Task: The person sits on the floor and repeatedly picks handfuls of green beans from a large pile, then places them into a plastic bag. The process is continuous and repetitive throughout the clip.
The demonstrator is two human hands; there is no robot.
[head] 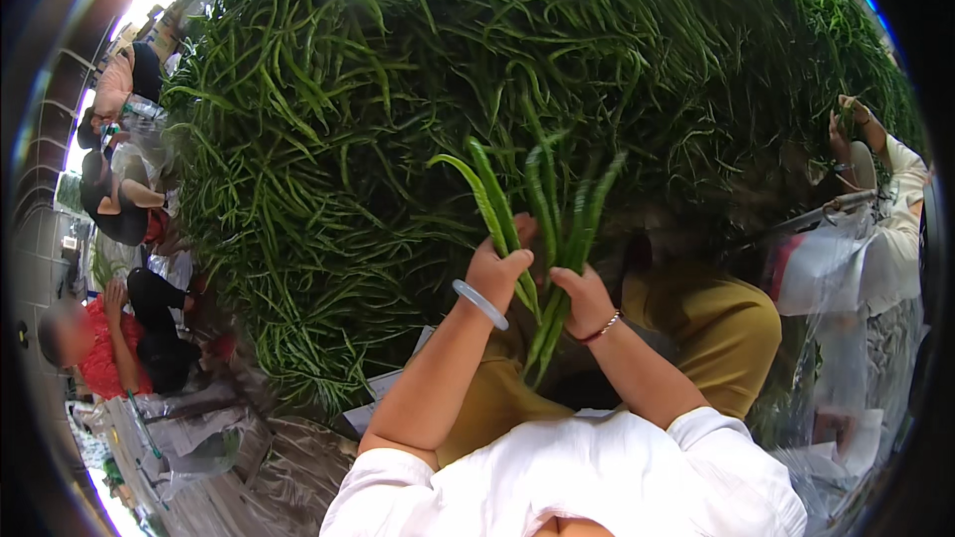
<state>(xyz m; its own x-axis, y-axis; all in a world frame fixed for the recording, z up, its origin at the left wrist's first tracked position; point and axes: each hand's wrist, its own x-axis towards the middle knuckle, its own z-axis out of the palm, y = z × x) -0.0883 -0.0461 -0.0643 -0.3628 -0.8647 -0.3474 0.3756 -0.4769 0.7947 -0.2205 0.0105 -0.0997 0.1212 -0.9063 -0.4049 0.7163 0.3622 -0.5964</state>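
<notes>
A large heap of long green chili peppers (313,112) spreads in front of me. My left hand (498,268), with a pale bangle at its wrist, grips a couple of long green peppers (487,198) that point up and away. Close beside it, my right hand (587,302) is closed around a small bunch of similar peppers (582,227). The lower ends of this bunch hang below the fist, over my lap. Both hands are above my mustard-coloured trousers (701,328), at the near edge of the heap. Some peppers in the right hand are blurred.
At the left, a seated person in a red top (112,343) and two more people sit along the heap. Another person's sleeve (906,171) and hands are at the right. Clear plastic bags (828,261) hang there. Plastic sheeting (298,470) covers the floor at lower left.
</notes>
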